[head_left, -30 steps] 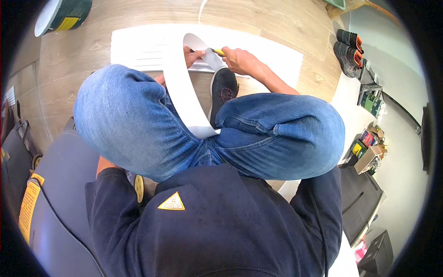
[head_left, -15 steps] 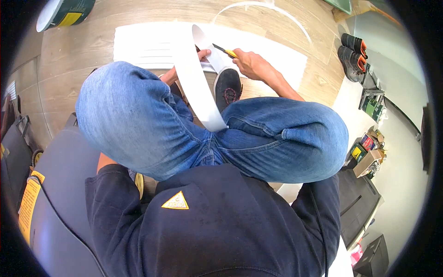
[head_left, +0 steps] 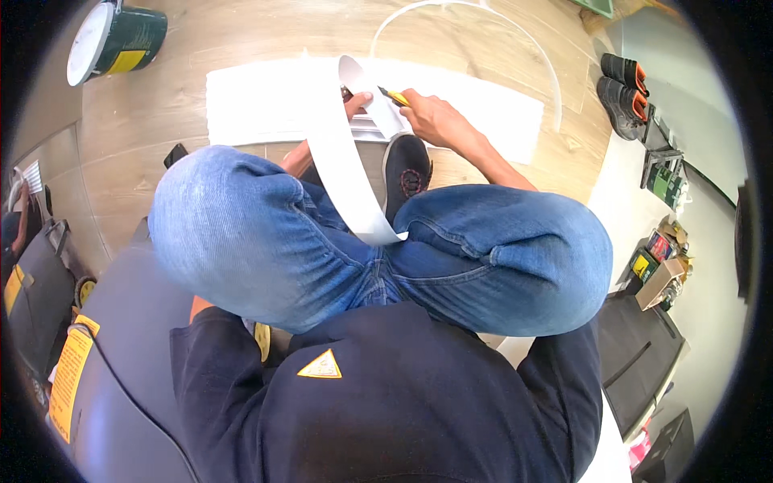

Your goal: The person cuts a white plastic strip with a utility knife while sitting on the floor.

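Observation:
A long white strip (head_left: 342, 173) loops up from my lap and curls over above the floor. My left hand (head_left: 357, 105) is partly hidden behind the strip, its thumb pressed on the curled part; the other fingers are mostly covered. Just right of it, my right hand (head_left: 439, 121) grips a yellow and black utility knife (head_left: 396, 98), the dark tip pointing at the strip's curled edge. Whether the blade touches the strip I cannot tell. Beneath both hands, a white ribbed sheet (head_left: 258, 101) lies across the wooden floor, close to my dark shoe (head_left: 407, 173).
A green bucket with a white lid (head_left: 88, 44) stands at the far left. Beyond the sheet a thin white strip (head_left: 555, 80) curves over the floor. Dark boots (head_left: 624, 105) sit by the right wall, with boxes (head_left: 660, 282) nearer me. A dark phone-like object (head_left: 175, 154) lies by my left knee.
The whole view has shifted, so the scene sits lower and slightly right. My right hand has brought the knife a little closer to the strip. My left hand keeps its hold.

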Tool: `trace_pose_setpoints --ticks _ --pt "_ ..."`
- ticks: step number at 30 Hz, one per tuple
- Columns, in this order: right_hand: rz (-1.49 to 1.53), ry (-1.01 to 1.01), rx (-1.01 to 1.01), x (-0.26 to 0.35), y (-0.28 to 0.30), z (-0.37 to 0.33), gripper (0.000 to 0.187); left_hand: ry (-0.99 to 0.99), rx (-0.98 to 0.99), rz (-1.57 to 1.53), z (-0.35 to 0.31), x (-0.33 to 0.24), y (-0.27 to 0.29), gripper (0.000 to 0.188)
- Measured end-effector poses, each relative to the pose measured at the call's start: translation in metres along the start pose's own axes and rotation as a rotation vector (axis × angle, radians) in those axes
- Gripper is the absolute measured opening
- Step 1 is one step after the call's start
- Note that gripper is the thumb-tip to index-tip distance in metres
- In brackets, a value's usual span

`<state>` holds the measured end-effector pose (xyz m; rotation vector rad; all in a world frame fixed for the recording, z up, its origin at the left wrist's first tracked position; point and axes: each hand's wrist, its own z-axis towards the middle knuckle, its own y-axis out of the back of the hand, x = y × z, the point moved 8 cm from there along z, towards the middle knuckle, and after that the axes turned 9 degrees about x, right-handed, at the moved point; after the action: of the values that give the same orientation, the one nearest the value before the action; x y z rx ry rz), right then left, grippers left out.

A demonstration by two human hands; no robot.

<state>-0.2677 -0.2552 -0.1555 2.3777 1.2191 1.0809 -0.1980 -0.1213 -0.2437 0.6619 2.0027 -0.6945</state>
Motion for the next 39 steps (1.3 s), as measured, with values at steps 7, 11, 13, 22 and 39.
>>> trace_pose_setpoints --ticks 7,11,13,22,39 --pt "-0.035 0.031 -0.117 0.008 0.023 0.009 0.025 0.053 -0.026 0.131 0.016 -0.017 0.007 0.022" --pt "-0.084 0.181 -0.283 0.026 0.055 0.033 0.023 -0.114 -0.045 0.094 0.04 -0.053 0.032 0.023" --pt "-0.105 0.191 -0.307 0.031 0.065 0.044 0.024 -0.14 -0.035 0.15 0.048 -0.067 0.041 0.028" --pt "-0.075 0.022 -0.199 0.034 0.073 0.073 0.029 -0.154 -0.042 0.121 0.07 -0.071 0.053 0.042" --pt "0.052 0.23 -0.302 0.036 0.072 0.067 0.024 -0.122 0.008 0.069 0.089 -0.046 0.089 0.032"
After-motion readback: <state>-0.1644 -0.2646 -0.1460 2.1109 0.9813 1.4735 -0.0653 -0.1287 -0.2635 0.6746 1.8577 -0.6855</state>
